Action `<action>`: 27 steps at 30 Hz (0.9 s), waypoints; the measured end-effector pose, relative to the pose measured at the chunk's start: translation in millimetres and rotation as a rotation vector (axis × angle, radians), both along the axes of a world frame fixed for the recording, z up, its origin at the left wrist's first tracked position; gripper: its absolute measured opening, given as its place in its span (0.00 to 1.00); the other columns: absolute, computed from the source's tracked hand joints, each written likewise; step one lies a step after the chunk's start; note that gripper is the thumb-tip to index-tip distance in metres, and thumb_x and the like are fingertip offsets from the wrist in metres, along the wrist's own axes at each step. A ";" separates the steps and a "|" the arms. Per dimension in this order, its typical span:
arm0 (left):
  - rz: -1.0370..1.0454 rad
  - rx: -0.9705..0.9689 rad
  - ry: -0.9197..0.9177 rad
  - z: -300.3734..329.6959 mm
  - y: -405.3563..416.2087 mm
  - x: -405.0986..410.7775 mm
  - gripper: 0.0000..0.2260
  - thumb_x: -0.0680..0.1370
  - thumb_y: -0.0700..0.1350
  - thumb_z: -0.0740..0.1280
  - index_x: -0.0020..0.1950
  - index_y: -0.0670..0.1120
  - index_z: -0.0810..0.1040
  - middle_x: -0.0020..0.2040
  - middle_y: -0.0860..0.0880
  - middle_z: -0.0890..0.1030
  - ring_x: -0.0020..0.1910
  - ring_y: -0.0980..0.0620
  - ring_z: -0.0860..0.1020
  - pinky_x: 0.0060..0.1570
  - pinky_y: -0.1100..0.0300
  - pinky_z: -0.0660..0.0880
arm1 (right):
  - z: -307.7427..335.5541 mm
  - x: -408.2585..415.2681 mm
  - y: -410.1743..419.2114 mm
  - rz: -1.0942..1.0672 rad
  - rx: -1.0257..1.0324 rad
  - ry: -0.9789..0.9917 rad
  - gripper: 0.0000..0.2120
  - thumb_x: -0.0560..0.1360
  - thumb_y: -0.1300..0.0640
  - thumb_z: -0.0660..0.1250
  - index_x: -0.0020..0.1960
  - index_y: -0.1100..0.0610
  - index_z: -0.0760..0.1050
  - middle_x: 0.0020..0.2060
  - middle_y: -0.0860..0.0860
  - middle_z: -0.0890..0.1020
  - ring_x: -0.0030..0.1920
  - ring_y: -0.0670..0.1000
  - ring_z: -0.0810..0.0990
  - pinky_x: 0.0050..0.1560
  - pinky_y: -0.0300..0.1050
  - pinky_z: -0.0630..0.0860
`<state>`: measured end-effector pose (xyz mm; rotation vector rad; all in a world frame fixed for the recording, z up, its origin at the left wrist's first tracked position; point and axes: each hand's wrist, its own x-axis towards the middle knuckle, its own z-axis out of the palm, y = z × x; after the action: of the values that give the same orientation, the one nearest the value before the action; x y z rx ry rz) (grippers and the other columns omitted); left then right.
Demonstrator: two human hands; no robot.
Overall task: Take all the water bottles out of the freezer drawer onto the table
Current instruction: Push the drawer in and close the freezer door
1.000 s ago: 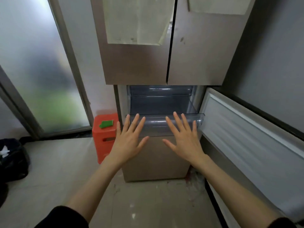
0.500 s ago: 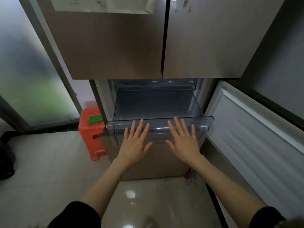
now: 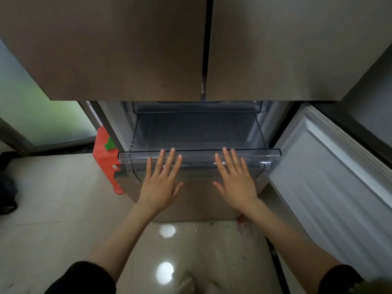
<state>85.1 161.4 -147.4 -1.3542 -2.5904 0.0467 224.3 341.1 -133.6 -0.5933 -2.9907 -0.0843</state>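
gleaming pale tile floor (image 3: 53, 209) beneath open freezer drawer (image 3: 199, 154), red stool (image 3: 105, 158) beside.

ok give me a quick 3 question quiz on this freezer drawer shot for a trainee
1. True or false: the left hand grips a bottle.
2. Which stands left of the fridge? A) orange stool B) blue bucket C) chair
3. Fill in: both hands lie flat against the front of the clear ____.

Key: 1 false, both it and the right hand are open and hold nothing; 2 A; 3 drawer, with no bottles visible inside.
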 end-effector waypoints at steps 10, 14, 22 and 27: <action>0.085 0.006 -0.023 3.3 45.6 -41.1 0.35 0.77 0.57 0.59 0.76 0.46 0.45 0.75 0.43 0.44 0.74 0.40 0.44 0.72 0.43 0.44 | 2.3 -49.3 44.0 0.071 -0.062 -0.039 0.38 0.78 0.47 0.59 0.72 0.51 0.33 0.72 0.53 0.33 0.72 0.54 0.32 0.73 0.53 0.36; 0.118 -0.018 -0.080 2.9 62.1 -55.0 0.35 0.78 0.57 0.55 0.73 0.48 0.33 0.73 0.44 0.32 0.72 0.42 0.33 0.71 0.44 0.37 | -2.3 -64.7 51.9 0.045 -0.035 0.060 0.40 0.74 0.50 0.66 0.76 0.56 0.45 0.75 0.58 0.48 0.75 0.55 0.44 0.73 0.56 0.44; 0.157 0.080 -0.021 -14.6 66.7 -53.8 0.37 0.76 0.55 0.61 0.76 0.47 0.42 0.75 0.44 0.39 0.75 0.42 0.41 0.72 0.41 0.43 | -36.8 -58.7 51.9 -0.041 0.076 0.163 0.42 0.70 0.51 0.71 0.75 0.58 0.51 0.74 0.60 0.57 0.74 0.59 0.57 0.72 0.58 0.53; 0.215 0.097 -0.013 -34.7 73.4 -49.4 0.35 0.78 0.57 0.58 0.76 0.47 0.41 0.75 0.43 0.39 0.75 0.43 0.40 0.73 0.44 0.39 | -43.6 -66.9 56.3 -0.057 0.101 0.178 0.41 0.71 0.49 0.69 0.75 0.59 0.51 0.74 0.61 0.57 0.74 0.60 0.56 0.71 0.57 0.53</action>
<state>35.7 234.8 -182.1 -1.0438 -2.6997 -0.0524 157.4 397.4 -177.1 -0.6385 -2.7799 -0.1750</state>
